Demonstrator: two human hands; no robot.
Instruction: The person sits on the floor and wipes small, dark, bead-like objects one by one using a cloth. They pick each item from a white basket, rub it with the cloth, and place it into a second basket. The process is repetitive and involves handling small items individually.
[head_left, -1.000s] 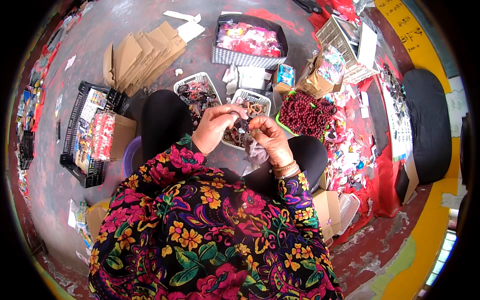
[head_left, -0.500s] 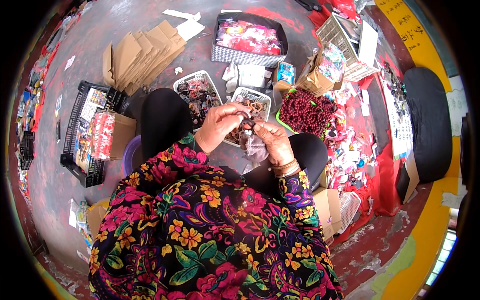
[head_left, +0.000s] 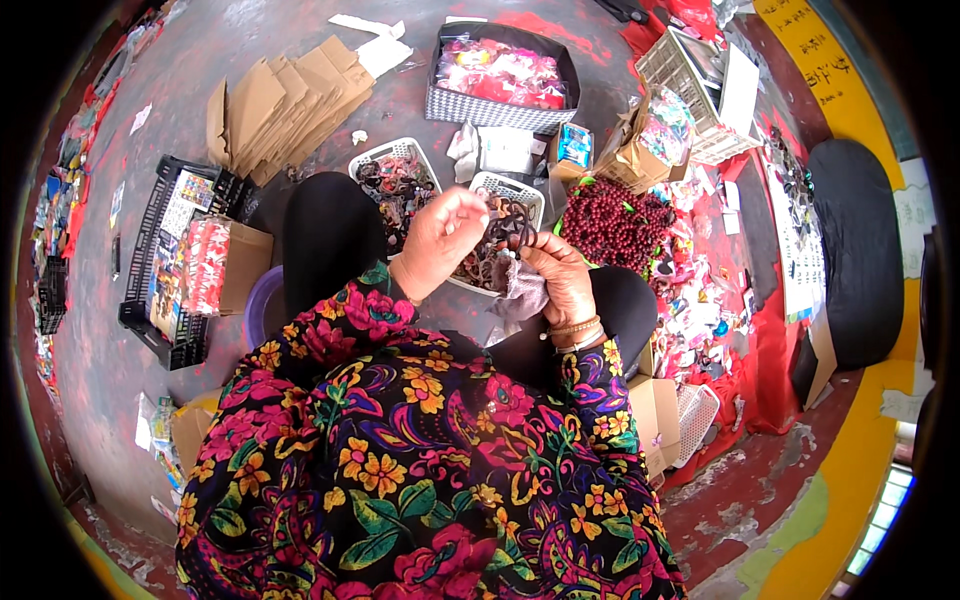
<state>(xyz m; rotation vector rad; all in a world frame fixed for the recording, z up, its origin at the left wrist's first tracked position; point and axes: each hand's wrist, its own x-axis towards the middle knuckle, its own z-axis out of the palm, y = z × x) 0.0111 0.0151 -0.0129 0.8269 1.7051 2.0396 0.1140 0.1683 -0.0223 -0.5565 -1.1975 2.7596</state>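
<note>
Head view: hands (head_left: 500, 255) pinch beads (red heap (head_left: 615, 220) beside).

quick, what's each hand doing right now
Left hand: fingers pinched shut on a small dark piece, too small to identify.
Right hand: closed on a pale cloth.

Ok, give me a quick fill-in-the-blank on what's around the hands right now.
1. The heap of beads beside the right hand is dark ____ in colour.
2. The flattened boxes lying on the floor are made of ____.
3. The small basket under the left hand is ____ in colour.
4. The right wrist wears a beaded ____.

Missing words: red; cardboard; white; bracelet
</note>
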